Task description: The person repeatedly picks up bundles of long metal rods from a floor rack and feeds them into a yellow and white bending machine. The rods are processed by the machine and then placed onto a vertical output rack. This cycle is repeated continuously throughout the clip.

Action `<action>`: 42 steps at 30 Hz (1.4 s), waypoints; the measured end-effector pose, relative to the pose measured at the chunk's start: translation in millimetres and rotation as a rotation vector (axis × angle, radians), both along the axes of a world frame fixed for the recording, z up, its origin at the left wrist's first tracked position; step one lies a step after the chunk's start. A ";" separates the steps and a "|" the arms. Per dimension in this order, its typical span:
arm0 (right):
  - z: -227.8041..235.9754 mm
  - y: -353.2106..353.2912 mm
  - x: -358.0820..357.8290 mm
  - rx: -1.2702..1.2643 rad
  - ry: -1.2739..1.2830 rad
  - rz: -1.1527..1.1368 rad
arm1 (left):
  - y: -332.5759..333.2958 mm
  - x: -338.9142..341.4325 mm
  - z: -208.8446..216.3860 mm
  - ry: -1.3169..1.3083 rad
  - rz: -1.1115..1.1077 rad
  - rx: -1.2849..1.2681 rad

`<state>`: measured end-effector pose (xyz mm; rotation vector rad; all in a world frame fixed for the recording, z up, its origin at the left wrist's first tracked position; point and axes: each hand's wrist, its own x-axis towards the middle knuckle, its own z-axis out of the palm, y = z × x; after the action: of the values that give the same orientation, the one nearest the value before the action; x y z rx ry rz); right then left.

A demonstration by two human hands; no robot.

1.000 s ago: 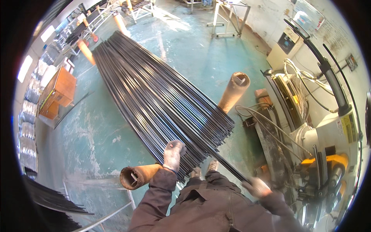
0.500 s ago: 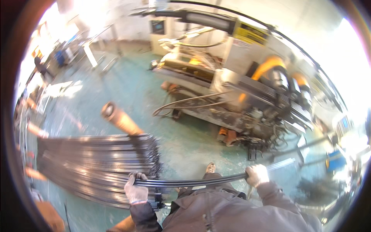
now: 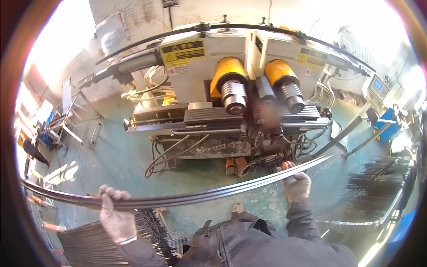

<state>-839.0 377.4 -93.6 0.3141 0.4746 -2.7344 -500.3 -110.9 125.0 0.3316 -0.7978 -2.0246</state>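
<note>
Several long, dark, shiny metal bars lie side by side across the view, held level with the front of a machine. My left hand, in a pale knit glove, has its fingers closed around them on the left. Farther right, my right hand, gloved too, grips the same bars. Both ends of the bars reach well past my hands. Something small and orange-red shows by my right fingertips; I cannot make out what it is. Below my left hand lies a stack of similar dark bars.
The machine carries two orange-yellow cylinders with steel spindles. Cables loop down in front of it. At right stand a control box, a blue cabinet and another heap of bars. Metal frames stand at left.
My view has swung right to face the machine. Both hands have raised the bars off the stack side and spread farther apart, still gripping them.
</note>
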 end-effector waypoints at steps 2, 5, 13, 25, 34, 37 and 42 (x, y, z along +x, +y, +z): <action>14.3 -22.0 -10.9 -0.030 -0.078 0.046 | 12.0 -45.9 -1.2 -0.028 -0.124 0.007; 35.1 -28.1 -38.2 0.127 -0.084 -0.115 | -6.4 -75.2 7.7 -0.031 -0.217 -0.049; 79.8 -49.4 -86.9 0.437 -0.112 -0.359 | -118.6 -107.3 -34.6 -0.167 -0.102 -0.149; 102.5 -204.4 -142.0 0.361 0.026 -0.380 | -235.7 -241.4 -128.9 -0.318 -0.169 0.096; 49.3 -243.4 -201.7 0.758 -0.074 -0.518 | -199.9 -331.6 -137.7 -0.369 -0.397 0.289; 39.4 -244.4 -207.9 0.880 0.178 -0.605 | -204.1 -330.8 -141.7 -0.300 -0.544 0.247; 49.4 -249.3 -194.3 0.747 -0.194 -0.528 | -295.6 -317.0 -153.4 -0.335 -0.289 0.233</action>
<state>-1033.3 128.1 -44.2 0.9982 1.5339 -2.8319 -817.3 -406.5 -28.4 0.7397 -0.8505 -2.3773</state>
